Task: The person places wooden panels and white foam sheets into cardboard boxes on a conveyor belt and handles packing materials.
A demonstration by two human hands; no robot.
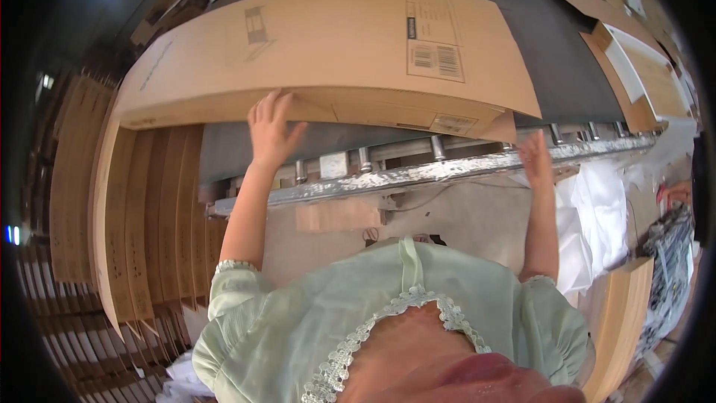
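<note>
The flattened cardboard box [328, 52] lies straight ahead of the person, resting on the dark belt [559, 52] of a conveyor table, with its long axis running left to right across the view, so that it spans more than the reach between the two arms. Both hands meet it at its near edge. The left hand [270, 128] is raised with fingers spread and lies against the near edge just left of the middle, fingertips touching the folded lip rather than wrapped round it. The right hand [535, 158] reaches up towards the near right corner, under the overhanging flap; whether it grips the board or only presses on it cannot be told, since the corner hides the fingertips. Each hand is about as close to the box as the other, and the left end of the box juts well beyond the left hand. The box is plain brown corrugated board, folded flat in two layers, with a printed label panel towards its right and a faint line drawing near its upper middle. A row of metal rollers [365, 160] runs along the table's front rail just below the hands, and stacks of similar flat cartons [142, 209] stand on edge to the left.
</note>
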